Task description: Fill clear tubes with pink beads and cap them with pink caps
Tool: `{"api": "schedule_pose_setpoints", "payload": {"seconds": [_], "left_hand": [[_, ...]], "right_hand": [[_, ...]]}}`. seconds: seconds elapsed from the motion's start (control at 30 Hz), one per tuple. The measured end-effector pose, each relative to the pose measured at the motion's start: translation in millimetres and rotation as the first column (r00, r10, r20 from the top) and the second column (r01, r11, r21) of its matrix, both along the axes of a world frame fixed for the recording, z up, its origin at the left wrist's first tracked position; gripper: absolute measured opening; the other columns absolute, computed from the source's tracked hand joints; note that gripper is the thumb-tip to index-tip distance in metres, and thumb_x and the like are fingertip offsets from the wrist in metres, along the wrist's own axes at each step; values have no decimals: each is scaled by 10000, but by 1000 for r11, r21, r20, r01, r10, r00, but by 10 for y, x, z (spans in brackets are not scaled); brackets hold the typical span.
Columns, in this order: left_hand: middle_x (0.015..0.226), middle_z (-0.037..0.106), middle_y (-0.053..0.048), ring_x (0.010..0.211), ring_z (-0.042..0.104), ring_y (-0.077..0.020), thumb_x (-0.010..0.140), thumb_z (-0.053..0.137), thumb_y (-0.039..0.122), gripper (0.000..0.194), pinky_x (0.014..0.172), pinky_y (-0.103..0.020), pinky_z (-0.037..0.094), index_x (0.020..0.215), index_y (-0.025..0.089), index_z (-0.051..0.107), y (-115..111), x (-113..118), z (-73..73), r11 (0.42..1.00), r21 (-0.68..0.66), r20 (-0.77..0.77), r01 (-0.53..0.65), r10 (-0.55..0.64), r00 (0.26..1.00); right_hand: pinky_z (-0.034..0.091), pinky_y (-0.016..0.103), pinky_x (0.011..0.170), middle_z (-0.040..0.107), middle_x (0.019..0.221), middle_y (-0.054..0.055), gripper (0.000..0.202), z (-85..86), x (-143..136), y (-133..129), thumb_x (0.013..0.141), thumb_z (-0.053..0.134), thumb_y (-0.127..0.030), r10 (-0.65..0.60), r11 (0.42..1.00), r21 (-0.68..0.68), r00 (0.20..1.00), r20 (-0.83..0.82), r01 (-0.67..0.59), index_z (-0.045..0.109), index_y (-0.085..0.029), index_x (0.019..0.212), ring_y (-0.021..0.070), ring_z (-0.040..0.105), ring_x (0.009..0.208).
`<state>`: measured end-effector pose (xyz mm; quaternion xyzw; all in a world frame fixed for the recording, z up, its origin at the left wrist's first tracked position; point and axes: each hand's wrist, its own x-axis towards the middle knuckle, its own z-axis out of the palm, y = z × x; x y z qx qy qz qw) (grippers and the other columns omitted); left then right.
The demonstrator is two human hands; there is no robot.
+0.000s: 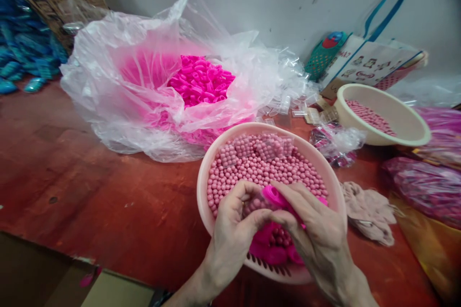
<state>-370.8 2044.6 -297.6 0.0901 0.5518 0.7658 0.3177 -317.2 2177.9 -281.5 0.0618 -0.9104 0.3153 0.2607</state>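
Observation:
Both hands are together over a pale pink basket (203, 192) filled with round pink beads (252, 169). My left hand (228, 232) pinches a small clear plastic case (254, 203) through which pink beads show. A bright pink plastic piece (274, 195) is gripped in my right hand (319, 223), its end against the clear case; whether the two are joined I cannot tell. More bright pink pieces (272, 253) lie under my hands at the basket's near side. Several clear cases (228, 155) rest on the beads at the far side.
A large clear bag (97, 81) with bright pink plastic pieces (201, 81) lies behind the basket. Loose clear cases (286, 98) are piled beside it. At the right are a cream bowl (406, 122) holding beads, a crumpled cloth (370, 211) and wrapped purple bundles (425, 189).

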Motion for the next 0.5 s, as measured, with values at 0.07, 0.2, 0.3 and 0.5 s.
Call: {"api": "schedule_pose_setpoints", "payload": {"seconds": [0.07, 0.2, 0.3, 0.5], "left_hand": [[821, 576, 13, 762, 519, -106, 807, 600, 157, 138, 700, -198, 432, 942, 187, 593, 2, 8, -10, 1000, 9, 8, 11, -11, 1000], [848, 618, 9, 790, 548, -110, 803, 599, 134, 160, 732, -193, 443, 952, 188, 624, -5, 35, -24, 1000, 13, -19, 27, -27, 999], [809, 606, 12, 745, 534, -102, 805, 589, 127, 105, 686, -182, 437, 894, 174, 616, -13, 51, -25, 1000, -4, -29, 15, -15, 999], [840, 600, 4, 791, 530, -111, 847, 540, 161, 130, 731, -193, 442, 960, 195, 593, -19, 36, 2, 999, 50, 57, 15, -18, 998]], "right_hand": [[546, 273, 712, 669, 962, 87, 364, -27, 18, 29, 839, 539, -111, 25, 1000, 12, 1000, 8, -25, 554, -204, 1191, 186, 648, 862], [549, 229, 719, 677, 950, 51, 375, -25, 29, 50, 839, 531, -87, 3, 997, -72, 999, 38, -1, 571, -243, 1177, 164, 653, 881], [557, 237, 714, 677, 934, 60, 365, -38, 32, 29, 847, 515, -96, 7, 1000, -6, 999, 47, -7, 565, -231, 1182, 169, 661, 858], [532, 368, 842, 617, 1134, 210, 449, -91, 70, -13, 896, 430, -193, -41, 892, 452, 998, 37, 20, 388, -78, 1327, 281, 584, 1084]]}}
